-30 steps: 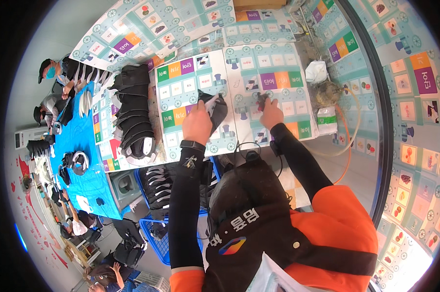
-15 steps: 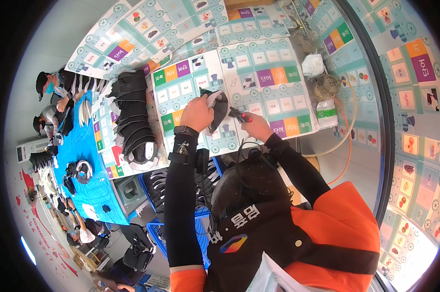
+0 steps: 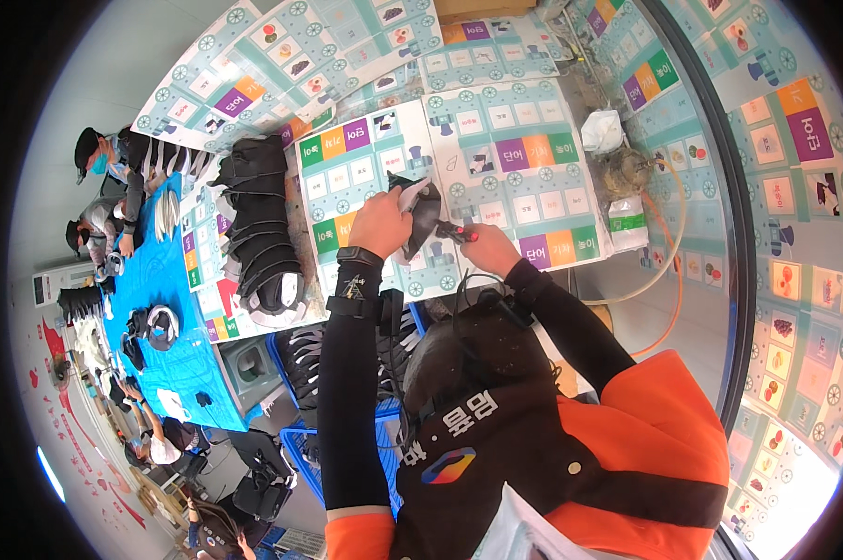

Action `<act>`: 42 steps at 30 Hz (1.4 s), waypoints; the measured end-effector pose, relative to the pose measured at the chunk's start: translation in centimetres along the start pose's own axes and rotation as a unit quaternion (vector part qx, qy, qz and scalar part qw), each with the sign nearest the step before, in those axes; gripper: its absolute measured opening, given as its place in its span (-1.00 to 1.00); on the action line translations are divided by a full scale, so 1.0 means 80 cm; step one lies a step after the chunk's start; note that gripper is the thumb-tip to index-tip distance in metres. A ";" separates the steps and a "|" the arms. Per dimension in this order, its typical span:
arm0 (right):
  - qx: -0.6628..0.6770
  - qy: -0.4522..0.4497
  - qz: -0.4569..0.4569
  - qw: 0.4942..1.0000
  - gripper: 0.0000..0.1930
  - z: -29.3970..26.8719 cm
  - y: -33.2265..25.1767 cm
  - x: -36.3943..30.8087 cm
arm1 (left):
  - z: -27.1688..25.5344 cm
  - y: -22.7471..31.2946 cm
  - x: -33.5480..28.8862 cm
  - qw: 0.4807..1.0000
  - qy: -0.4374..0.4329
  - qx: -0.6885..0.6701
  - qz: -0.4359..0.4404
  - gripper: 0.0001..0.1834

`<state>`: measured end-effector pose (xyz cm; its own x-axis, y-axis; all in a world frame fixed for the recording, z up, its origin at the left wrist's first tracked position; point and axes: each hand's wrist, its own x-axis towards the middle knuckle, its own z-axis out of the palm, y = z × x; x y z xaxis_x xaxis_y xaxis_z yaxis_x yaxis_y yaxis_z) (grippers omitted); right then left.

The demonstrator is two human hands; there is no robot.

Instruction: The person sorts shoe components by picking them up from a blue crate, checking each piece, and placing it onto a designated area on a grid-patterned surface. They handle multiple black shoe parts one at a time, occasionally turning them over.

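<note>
A black shoe upper (image 3: 425, 215) with a pale grey lining is pinched in my left hand (image 3: 382, 224), raised over the patterned sheets on the table. My right hand (image 3: 492, 250) is closed around a small red-and-black hand tool (image 3: 455, 231), which looks like snips or pliers. The tool's dark tip points left and lies close to the upper's right edge; whether it touches I cannot tell. To the left of my left hand lies a long row of nested black uppers (image 3: 258, 224).
Blue crates (image 3: 300, 448) holding more dark uppers stand below the table's front edge. A cloudy jar (image 3: 624, 168), a white crumpled bag (image 3: 602, 131) and thin hoses (image 3: 673, 215) are at the right. Co-workers (image 3: 113, 159) work at a blue-covered table (image 3: 165, 280) at far left.
The upper has turned slightly in my left hand, showing more of its black face. My right hand with the tool has shifted a little left and down, its tip nearer the upper's edge.
</note>
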<state>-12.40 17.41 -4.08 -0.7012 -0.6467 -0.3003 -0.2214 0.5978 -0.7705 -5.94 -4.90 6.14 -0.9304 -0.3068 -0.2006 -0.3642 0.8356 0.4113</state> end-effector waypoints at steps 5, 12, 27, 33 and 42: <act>0.025 0.006 -0.024 0.999 -0.75 -0.001 -0.013 0.000 | 0.005 -0.010 -0.007 1.000 0.015 -0.011 -0.002 -0.48; -0.023 -0.039 -0.041 0.998 -0.75 -0.005 -0.016 0.003 | 0.012 -0.012 -0.010 1.000 0.026 -0.011 0.003 -0.47; 0.015 0.043 0.001 0.999 -0.78 -0.005 -0.018 -0.019 | 0.018 0.000 0.006 0.999 0.034 0.000 0.005 -0.55; -0.019 0.027 -0.017 0.999 -0.82 -0.019 -0.026 -0.017 | 0.018 0.009 0.035 1.000 -0.012 0.019 0.003 -0.70; -0.035 0.026 -0.010 0.999 -0.82 -0.027 -0.009 -0.018 | 0.027 0.015 0.040 1.000 -0.007 0.026 -0.013 -0.63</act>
<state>-12.67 18.94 -1.83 -0.7296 -0.6350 -0.2541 -0.2810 0.6170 -0.7351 -9.25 -3.91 4.09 -0.9201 -0.3217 -0.2234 -0.3845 0.8501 0.3599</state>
